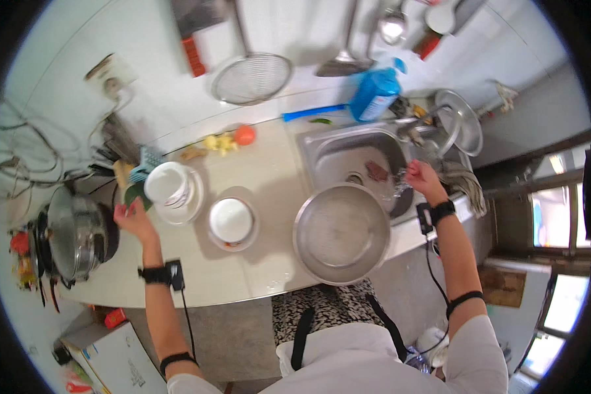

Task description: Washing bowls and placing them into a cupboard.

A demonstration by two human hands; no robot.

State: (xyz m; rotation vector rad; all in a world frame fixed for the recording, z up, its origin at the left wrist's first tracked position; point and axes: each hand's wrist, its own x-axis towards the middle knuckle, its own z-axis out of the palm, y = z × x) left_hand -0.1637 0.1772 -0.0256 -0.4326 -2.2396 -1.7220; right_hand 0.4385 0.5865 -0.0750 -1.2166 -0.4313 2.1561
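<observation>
At the counter's left, my left hand [133, 219] is raised beside a dark green item [137, 194]; whether its fingers hold that item is unclear. Close by, a white bowl [166, 182] rests on stacked white dishes. My right hand [422, 178] is over the right side of the steel sink [320, 143], fingers closed on a crumpled piece of clear plastic [399, 186]. A reddish piece of meat [377, 171] lies in the sink basin. A wide steel basin [344, 234] stands at the counter's front edge, overlapping the sink rim.
A small white bowl [230, 220] stands mid-counter. Along the wall lie a tomato [245, 134], yellow pieces [220, 143] and a green chilli [320, 120]. A blue bottle [375, 96] is behind the sink. Pots [76, 236] crowd the left; a strainer [252, 79] hangs above.
</observation>
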